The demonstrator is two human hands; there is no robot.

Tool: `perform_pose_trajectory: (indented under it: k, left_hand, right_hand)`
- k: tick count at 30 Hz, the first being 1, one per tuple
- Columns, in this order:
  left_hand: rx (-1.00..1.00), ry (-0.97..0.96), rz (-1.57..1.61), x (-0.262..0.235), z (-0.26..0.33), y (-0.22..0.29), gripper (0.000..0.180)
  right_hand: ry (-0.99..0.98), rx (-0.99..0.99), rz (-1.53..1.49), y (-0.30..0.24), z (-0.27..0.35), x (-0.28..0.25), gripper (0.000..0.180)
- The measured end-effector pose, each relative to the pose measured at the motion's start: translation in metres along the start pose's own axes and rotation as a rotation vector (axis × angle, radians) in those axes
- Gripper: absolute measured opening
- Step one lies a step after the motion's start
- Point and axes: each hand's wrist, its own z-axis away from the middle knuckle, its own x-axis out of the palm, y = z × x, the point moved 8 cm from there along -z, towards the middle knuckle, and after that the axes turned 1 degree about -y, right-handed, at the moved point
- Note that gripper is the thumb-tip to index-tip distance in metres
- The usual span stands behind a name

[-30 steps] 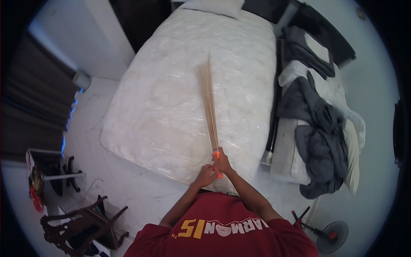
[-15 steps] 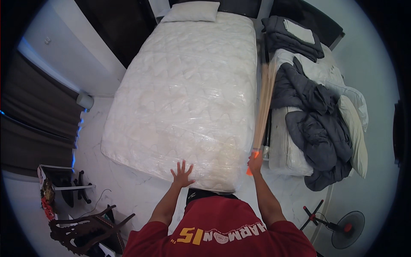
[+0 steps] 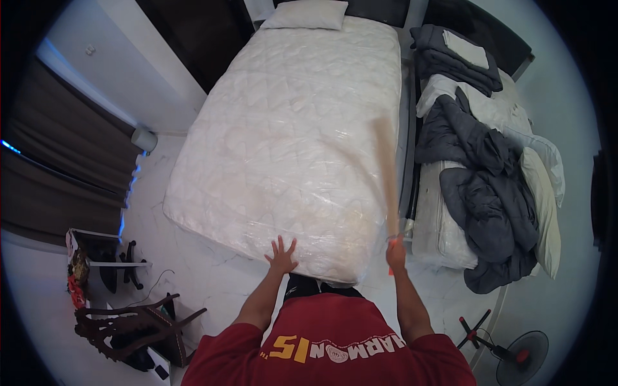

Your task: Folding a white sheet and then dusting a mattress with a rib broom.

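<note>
Room: bedroom with a pale marbled floor, seen from above; dark curtains at the left of the frame, dark headboard wall along the top.
Mattress: large white quilted mattress wrapped in clear plastic film fills the centre, one small white pillow at its far end in the upper centre. No sheet or cover lies on it.
Left hand: left hand, lower centre, is spread flat with fingers fanned, pressed on the near edge of the mattress.
Right hand: right hand, lower right of centre, is closed around the orange-tipped end of a long pale bundle of thin sticks, which rises blurred towards the upper frame over the mattress's right edge.
Second bed: second white mattress at the right, just beside the first, carries a rumpled dark grey blanket, folded grey bedding and a cream pillow.
Periphery: dark wooden chair at the lower left; pedestal fan lying at the lower right.
Progress: judged early to middle; the stick bundle is in play along the right side, the film is on, and all bedding sits apart on the neighbouring bed.
</note>
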Motion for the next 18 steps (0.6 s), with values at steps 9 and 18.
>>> perform_pose_trajectory:
  k: [9, 18]
  left_hand:
    - [0.219, 0.014, 0.160, -0.011, -0.019, -0.019, 0.078]
    - [0.208, 0.335, 0.061, -0.040, 0.000, -0.105, 0.071]
  right_hand:
    - [0.000, 0.059, -0.335, -0.059, 0.005, 0.043, 0.045]
    - [-0.606, -0.402, -0.019, -0.156, 0.198, 0.158, 0.030]
